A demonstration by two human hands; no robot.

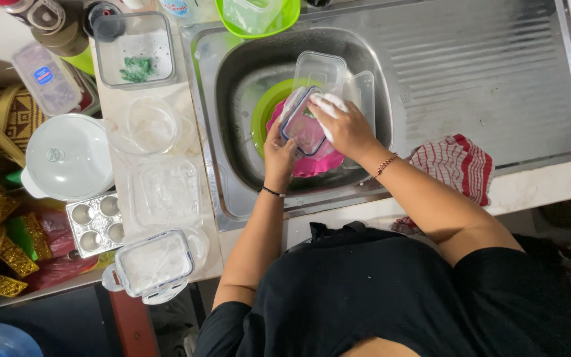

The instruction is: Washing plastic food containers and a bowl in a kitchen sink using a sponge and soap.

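Over the steel sink (pixel 232 73), my left hand (pixel 277 155) grips the lower edge of a clear rectangular container lid with a blue rim (pixel 302 122). My right hand (pixel 345 127) presses a white sponge (pixel 328 104) against the lid's upper right corner. Under them lie a pink plate (pixel 315 164) and a green bowl (pixel 267 109). Two clear plastic containers (pixel 322 69) stand at the back of the basin.
A red-and-white striped cloth (pixel 457 165) lies on the drainboard's front edge. On the counter to the left stand clear containers (pixel 137 49), a glass bowl (pixel 150 125), a blue-rimmed lidded box (pixel 155 262), a white lidded pot (pixel 67 155) and a small muffin tin (pixel 95 223).
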